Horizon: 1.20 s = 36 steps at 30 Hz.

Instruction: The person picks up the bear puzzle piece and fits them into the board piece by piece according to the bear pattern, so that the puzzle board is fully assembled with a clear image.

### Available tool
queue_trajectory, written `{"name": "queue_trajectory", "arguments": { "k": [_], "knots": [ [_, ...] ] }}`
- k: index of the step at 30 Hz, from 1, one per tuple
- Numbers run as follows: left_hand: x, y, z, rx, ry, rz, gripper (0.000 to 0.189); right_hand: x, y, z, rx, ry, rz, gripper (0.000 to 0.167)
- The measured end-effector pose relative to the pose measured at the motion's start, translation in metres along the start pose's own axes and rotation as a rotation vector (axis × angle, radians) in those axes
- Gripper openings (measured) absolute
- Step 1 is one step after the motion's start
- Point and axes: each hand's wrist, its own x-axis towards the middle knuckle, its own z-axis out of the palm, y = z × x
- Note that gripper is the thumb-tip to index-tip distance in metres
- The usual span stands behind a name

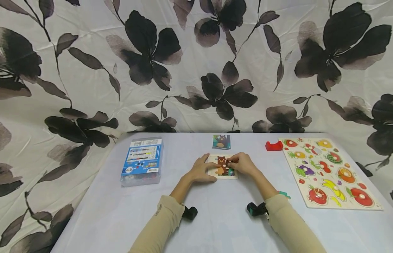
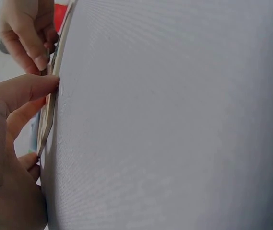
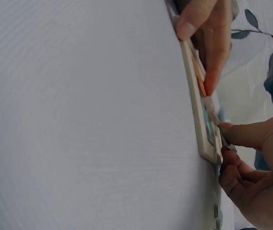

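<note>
A small wooden picture puzzle board (image 1: 212, 173) with a brown bear (image 1: 221, 161) on it lies on the white-covered table. My left hand (image 1: 201, 170) holds it from the left side, its thumb at the near edge and its index finger on the bear. In the right wrist view the left index fingertip touches an orange piece (image 3: 201, 84) in the board. At the board's right part, my right hand (image 1: 246, 164) pinches a thin puzzle piece (image 3: 228, 144) between thumb and fingers, close over the board. The right fingers hide most of that piece in the head view.
Behind the board stands a bear picture card (image 1: 221, 142). A blue-labelled clear box (image 1: 141, 161) is on the left. On the right are a red notched block (image 1: 274, 146) and a fruit puzzle board (image 1: 313, 168). A green piece (image 1: 284, 194) lies beside the right sleeve.
</note>
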Motion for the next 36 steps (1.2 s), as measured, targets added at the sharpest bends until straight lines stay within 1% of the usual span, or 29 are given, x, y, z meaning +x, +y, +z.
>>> {"name": "queue_trajectory", "arguments": {
  "k": [5,8,15,17,22,26,29,30,33,36],
  "knots": [
    [0.001,-0.001,0.001,0.004,0.005,0.000,0.057,-0.001,0.001,-0.002,0.011,-0.024,-0.006,0.019],
    [0.001,-0.002,0.002,0.008,0.008,-0.002,0.058,0.000,0.001,-0.001,0.001,-0.023,-0.001,0.018],
    [0.002,-0.003,0.002,0.004,0.006,-0.008,0.057,0.002,-0.002,0.006,0.006,0.022,0.068,0.016],
    [0.002,-0.003,0.003,0.012,0.008,-0.012,0.057,0.002,-0.004,0.008,-0.009,0.031,0.063,0.016],
    [0.002,-0.002,0.004,-0.003,0.008,-0.011,0.057,0.001,-0.007,0.009,-0.028,0.053,0.052,0.018],
    [0.003,-0.001,0.005,-0.005,0.007,0.003,0.056,0.002,-0.006,0.006,-0.004,0.082,0.120,0.020],
    [0.003,-0.001,0.005,0.003,0.006,0.003,0.056,0.003,-0.004,0.004,-0.004,0.088,0.149,0.022],
    [0.003,-0.001,0.005,0.004,0.007,0.000,0.056,0.003,-0.003,0.004,-0.001,0.086,0.150,0.022],
    [0.003,-0.002,0.004,0.000,0.009,-0.008,0.056,0.004,-0.001,0.003,-0.017,0.076,0.116,0.023],
    [0.002,-0.002,0.003,-0.007,0.009,-0.009,0.056,0.005,0.000,0.003,-0.029,0.046,0.087,0.022]
  ]
}}
